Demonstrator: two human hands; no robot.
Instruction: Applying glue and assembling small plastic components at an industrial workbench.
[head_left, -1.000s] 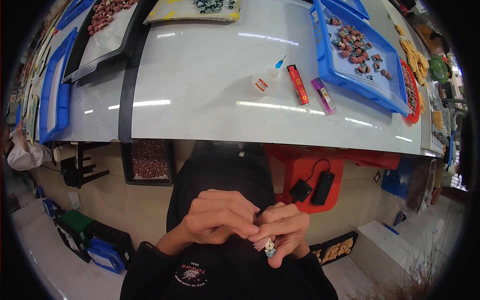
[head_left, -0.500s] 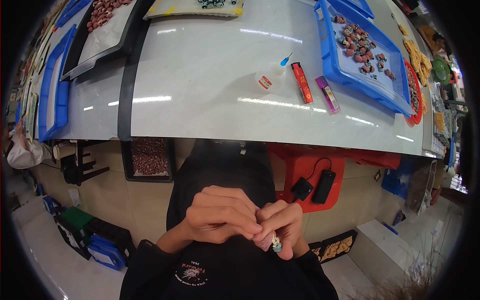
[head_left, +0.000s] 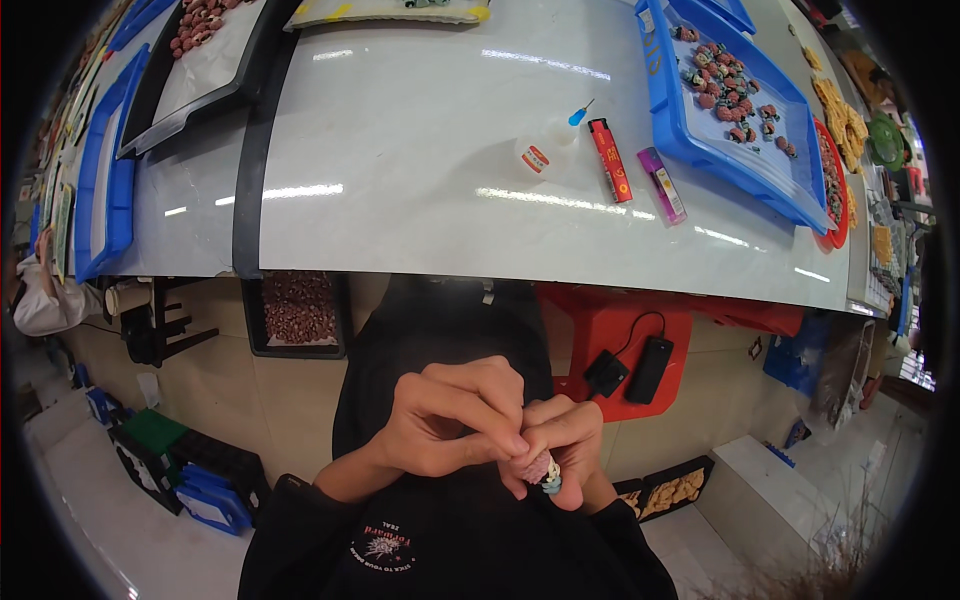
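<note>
Close in front of my dark top, my right hand (head_left: 568,440) is closed round a small figurine (head_left: 540,468). The figurine has a bumpy pink cap and a cream and teal lower part, tilted toward my thumb. My left hand (head_left: 455,415) is closed in a pinch, its fingertips meeting the figurine's pink end beside my right fingers. What lies between the left fingertips is too small or hidden to make out. Both hands are held in front of the table's near edge, below the white tabletop (head_left: 400,200).
On the table stand a small clear bottle (head_left: 535,155) with a blue needle tip, a red lighter (head_left: 609,160) and a purple lighter (head_left: 662,187). A blue tray (head_left: 665,145) at right holds similar figurines. A black tray (head_left: 160,135) with pink pieces lies left; a red stool (head_left: 590,330) stands below.
My left hand has lifted slightly, its knuckles higher and its fingers more bent. The figurine has turned a little in my right hand, which stays nearly in place.
</note>
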